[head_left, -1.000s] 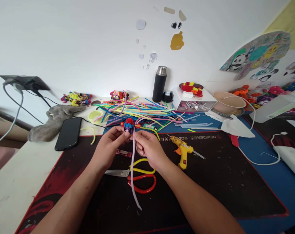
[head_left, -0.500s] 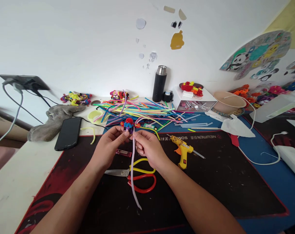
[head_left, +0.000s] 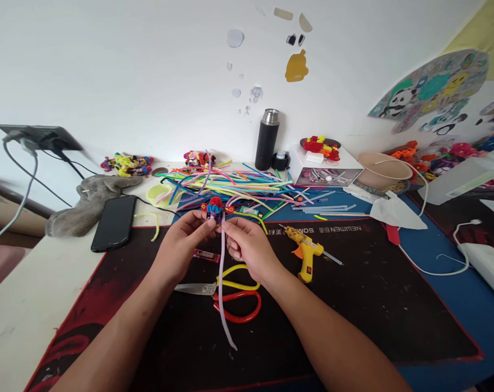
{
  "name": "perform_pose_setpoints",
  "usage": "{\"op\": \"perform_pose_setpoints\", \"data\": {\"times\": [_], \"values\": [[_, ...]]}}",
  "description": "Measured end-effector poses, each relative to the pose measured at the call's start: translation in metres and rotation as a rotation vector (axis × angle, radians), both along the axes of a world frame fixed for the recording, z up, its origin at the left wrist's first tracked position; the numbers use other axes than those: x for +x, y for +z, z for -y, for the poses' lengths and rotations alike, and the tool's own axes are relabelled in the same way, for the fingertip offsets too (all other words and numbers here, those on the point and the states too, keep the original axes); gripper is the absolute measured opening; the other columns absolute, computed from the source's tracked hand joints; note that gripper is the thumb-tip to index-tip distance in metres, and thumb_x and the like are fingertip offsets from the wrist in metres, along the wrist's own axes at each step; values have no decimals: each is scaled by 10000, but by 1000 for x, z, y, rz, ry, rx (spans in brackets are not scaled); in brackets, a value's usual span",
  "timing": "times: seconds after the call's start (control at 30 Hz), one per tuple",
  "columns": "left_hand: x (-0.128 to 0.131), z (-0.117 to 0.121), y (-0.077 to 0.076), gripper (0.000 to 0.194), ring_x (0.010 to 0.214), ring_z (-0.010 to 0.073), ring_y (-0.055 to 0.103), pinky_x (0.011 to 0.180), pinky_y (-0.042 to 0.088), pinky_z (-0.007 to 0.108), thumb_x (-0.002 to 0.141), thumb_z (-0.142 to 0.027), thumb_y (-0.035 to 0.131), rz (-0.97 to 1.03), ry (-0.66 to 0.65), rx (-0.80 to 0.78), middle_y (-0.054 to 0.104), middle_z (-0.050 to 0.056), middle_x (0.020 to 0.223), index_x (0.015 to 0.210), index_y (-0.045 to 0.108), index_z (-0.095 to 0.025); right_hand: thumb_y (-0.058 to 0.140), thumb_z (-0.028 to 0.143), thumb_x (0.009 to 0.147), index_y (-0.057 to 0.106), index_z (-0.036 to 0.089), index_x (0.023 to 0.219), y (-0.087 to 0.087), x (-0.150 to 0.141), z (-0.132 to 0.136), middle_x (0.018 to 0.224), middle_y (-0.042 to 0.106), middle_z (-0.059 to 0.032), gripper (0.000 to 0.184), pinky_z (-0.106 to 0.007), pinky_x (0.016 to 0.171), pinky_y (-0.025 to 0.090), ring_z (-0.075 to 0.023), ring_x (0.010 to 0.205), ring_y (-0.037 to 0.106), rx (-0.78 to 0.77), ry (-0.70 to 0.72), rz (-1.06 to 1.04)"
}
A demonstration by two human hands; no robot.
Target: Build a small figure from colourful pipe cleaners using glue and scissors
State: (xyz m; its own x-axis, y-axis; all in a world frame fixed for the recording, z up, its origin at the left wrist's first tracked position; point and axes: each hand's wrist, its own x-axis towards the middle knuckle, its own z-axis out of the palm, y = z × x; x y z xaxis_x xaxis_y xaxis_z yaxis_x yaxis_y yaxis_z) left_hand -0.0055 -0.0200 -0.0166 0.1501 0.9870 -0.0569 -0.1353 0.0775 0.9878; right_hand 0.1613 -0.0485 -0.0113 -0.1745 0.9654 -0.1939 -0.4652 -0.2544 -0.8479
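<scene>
Between my two hands is a small pipe-cleaner figure (head_left: 215, 207) with red, blue and purple parts. My left hand (head_left: 185, 239) pinches it from the left, thumb in front. A pale lilac pipe cleaner (head_left: 222, 277) hangs down from the pinch of my right hand (head_left: 247, 245), its loose end over the black mat. Whether that strip is joined to the figure is hidden by the fingers. Under my hands lie scissors (head_left: 239, 314) with one red and one yellow handle, blades pointing left. A yellow glue gun (head_left: 308, 256) rests right of my right hand.
Many coloured pipe cleaners (head_left: 230, 185) are heaped behind my hands. A black phone (head_left: 113, 223) and a grey elephant-like figure (head_left: 81, 207) lie at left. A black thermos (head_left: 267, 140) stands by the wall, beside a white box (head_left: 332, 160). White cables (head_left: 430, 272) run at right.
</scene>
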Motion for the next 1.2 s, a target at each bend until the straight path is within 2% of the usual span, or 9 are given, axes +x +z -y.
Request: {"op": "perform_pose_setpoints", "data": {"times": [0.33, 0.5, 0.57, 0.67, 0.8, 0.87, 1.0, 1.1, 1.2], "values": [[-1, -1, -4, 387, 784, 172, 662, 731, 487, 267, 813, -511, 929, 3, -1, -16, 736, 14, 833, 953, 735, -206, 849, 501, 798, 698, 181, 816, 1, -1, 0, 535, 438, 98, 354, -236, 441, 172, -53, 430, 328, -1, -9, 14], [-26, -17, -13, 365, 794, 182, 660, 746, 476, 280, 852, -493, 889, -27, 58, 10, 716, 13, 832, 979, 692, -213, 834, 478, 806, 725, 180, 808, 3, -1, 1, 531, 434, 93, 318, -237, 442, 175, -55, 434, 332, 4, -10, 26], [-42, -23, -9, 381, 764, 180, 642, 724, 466, 281, 847, -521, 876, -129, 106, 48, 721, 18, 848, 968, 691, -212, 832, 473, 810, 731, 178, 801, 4, 0, 1, 534, 428, 92, 311, -238, 443, 174, -53, 433, 327, 8, -12, 23], [-62, -28, 8, 435, 703, 179, 589, 658, 430, 282, 783, -583, 881, -305, 193, 66, 684, -4, 780, 952, 704, -223, 832, 472, 813, 739, 177, 801, 3, 0, 1, 539, 424, 89, 309, -239, 444, 177, -52, 430, 333, 14, -14, 20], [-70, -27, 25, 506, 689, 225, 604, 630, 434, 319, 696, -704, 817, -616, 138, 43, 706, 16, 744, 847, 711, -233, 829, 468, 818, 744, 175, 816, 0, 0, 0, 538, 431, 87, 305, -237, 438, 172, -52, 422, 337, 21, -22, 18], [-71, -28, 23, 520, 694, 240, 623, 636, 430, 328, 706, -741, 749, -793, 85, 63, 720, 26, 736, 810, 710, -233, 830, 472, 819, 742, 173, 817, -2, 0, -1, 538, 435, 87, 311, -235, 432, 169, -50, 416, 334, 23, -26, 16], [-75, -33, 3, 522, 721, 264, 661, 647, 412, 338, 768, -736, 669, -1074, 63, 100, 757, 52, 777, 858, 707, -223, 831, 480, 824, 739, 170, 818, -4, 1, -1, 538, 432, 90, 324, -232, 429, 169, -48, 415, 333, 24, -21, 15], [-82, -36, -9, 499, 706, 266, 669, 640, 393, 340, 812, -719, 643, -1194, 25, 95, 748, 51, 760, 867, 706, -227, 822, 479, 834, 743, 171, 828, -4, 1, -1, 543, 433, 89, 319, -234, 432, 175, -49, 418, 339, 26, -20, 17], [-91, -39, -13, 493, 708, 270, 679, 632, 382, 338, 829, -718, 670, -1234, -14, 69, 769, 61, 784, 859, 740, -231, 820, 470, 835, 745, 174, 831, -4, 2, 0, 546, 432, 89, 305, -237, 439, 186, -51, 424, 342, 19, -14, 25]]}}
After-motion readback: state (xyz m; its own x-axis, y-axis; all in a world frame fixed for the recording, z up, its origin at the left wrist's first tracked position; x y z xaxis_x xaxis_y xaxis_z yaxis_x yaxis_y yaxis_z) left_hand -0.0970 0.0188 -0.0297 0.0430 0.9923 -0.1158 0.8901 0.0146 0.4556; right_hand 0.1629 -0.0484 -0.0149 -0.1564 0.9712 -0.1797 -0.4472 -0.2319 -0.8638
